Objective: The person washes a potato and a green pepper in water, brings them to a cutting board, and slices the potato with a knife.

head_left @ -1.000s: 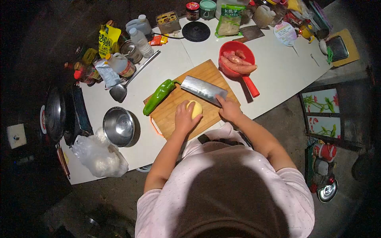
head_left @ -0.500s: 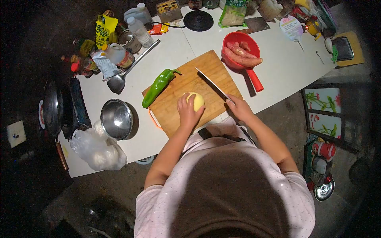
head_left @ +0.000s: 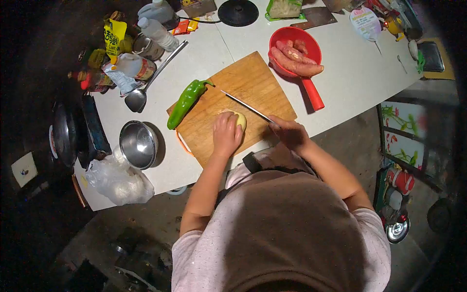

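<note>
On the wooden cutting board (head_left: 262, 80), my left hand (head_left: 226, 135) is closed over a pale yellow peeled potato (head_left: 241, 120), covering most of it. My right hand (head_left: 291, 133) grips a kitchen knife (head_left: 247, 106) by its handle. The blade points up and to the left, above the board and just beyond the potato; whether it touches anything I cannot tell. A long green pepper (head_left: 186, 104) lies along the board's left side, its stem towards the middle.
A red handled bowl (head_left: 313, 95) with several reddish sausage-like pieces stands right of the board. To the left are a metal bowl (head_left: 138, 145), a plastic bag (head_left: 119, 180) and a spatula (head_left: 137, 100). Bottles (head_left: 158, 33) and a cleaver (head_left: 317, 18) lie farther back.
My left hand has turned and now covers more of the potato. The knife has swung left, closer to the potato, its blade lying flatter across the view. The whole view has shifted slightly.
</note>
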Motion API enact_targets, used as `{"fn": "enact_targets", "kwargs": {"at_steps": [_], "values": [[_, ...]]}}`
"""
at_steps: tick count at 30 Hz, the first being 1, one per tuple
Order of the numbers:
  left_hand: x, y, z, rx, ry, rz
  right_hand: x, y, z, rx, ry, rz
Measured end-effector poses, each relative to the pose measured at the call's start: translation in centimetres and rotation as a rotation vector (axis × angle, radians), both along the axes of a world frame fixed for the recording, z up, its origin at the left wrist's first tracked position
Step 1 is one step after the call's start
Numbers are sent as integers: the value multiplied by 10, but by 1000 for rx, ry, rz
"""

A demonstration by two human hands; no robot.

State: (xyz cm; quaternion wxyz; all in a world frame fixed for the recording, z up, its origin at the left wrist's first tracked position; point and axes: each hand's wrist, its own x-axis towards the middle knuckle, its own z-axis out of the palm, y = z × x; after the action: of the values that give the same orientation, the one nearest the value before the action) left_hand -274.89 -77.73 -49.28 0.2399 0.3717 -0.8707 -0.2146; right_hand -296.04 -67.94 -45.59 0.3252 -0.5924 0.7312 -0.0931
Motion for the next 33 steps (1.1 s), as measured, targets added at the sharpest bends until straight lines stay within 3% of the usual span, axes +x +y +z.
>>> {"fn": "enact_targets", "kwargs": {"at_steps": [4, 8, 14, 19, 22, 31, 33], "values": [[-5, 0, -3, 34, 40, 18, -6, -4, 22, 260, -36, 25], [-5, 1, -5, -6, -9, 41, -3, -3, 57, 225, -32, 13], [-7, 0, -5, -1, -32, 71, -5, -7, 67, 280, 108, 185], [-9, -1, -8, 28, -48, 75, -11, 7, 44, -125, 79, 273], [-9, 0, -10, 16, -59, 95, -14, -3, 54, 4, 123, 371], [-8, 0, -14, 1, -47, 97, -12, -22, 86, 22, 28, 237], [-9, -2, -11, -3, -49, 90, -12, -18, 71, 11, 94, 323]]}}
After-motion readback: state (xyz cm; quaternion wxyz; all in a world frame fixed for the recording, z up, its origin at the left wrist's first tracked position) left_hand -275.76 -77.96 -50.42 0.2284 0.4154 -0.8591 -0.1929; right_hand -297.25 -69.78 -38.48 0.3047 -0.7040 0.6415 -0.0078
